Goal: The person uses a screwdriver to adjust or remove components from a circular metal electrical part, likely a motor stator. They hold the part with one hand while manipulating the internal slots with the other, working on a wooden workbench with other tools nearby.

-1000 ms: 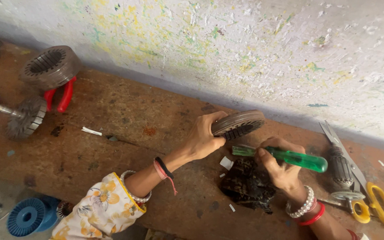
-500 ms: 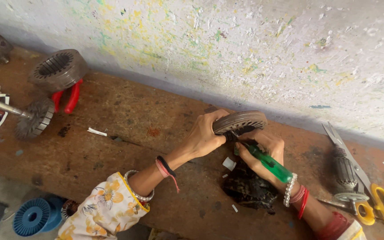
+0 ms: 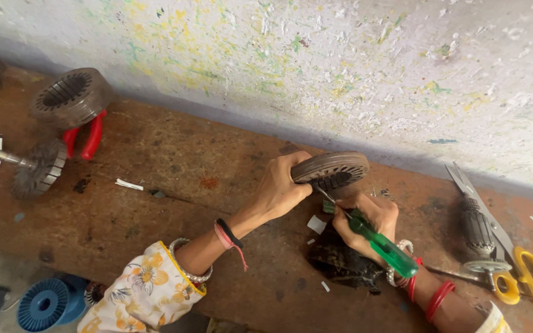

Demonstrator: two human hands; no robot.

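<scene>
Your left hand is clamped around the edge of a round, ribbed metal disc, holding it tilted just right of the frame's centre, above the table. Your right hand is closed on a green-handled screwdriver, whose thin tip reaches up to the dark underside of the disc — whether it actually touches the metal there you cannot tell from this angle.

Directly below your hands lies a dark, ragged lump on the table, with small pale scraps scattered just beside it. At the right edge of the frame sit yellow-handled scissors, their blades pointing up toward the wall, and a grey wound rotor lies alongside them, touching or nearly so.

The table is a worn, rust-brown surface, stained and scuffed, running from left to lower right. In the upper left stands a ring-shaped slotted metal core, resting against red-handled pliers. Left of that, a shaft with a toothed wheel lies on its side. A small white sliver rests well apart from your hands, left of centre.

Behind the table rises a whitish wall — flecked all over with yellow and green paint. In the lower left corner, below the table's edge, sits a blue spool.
</scene>
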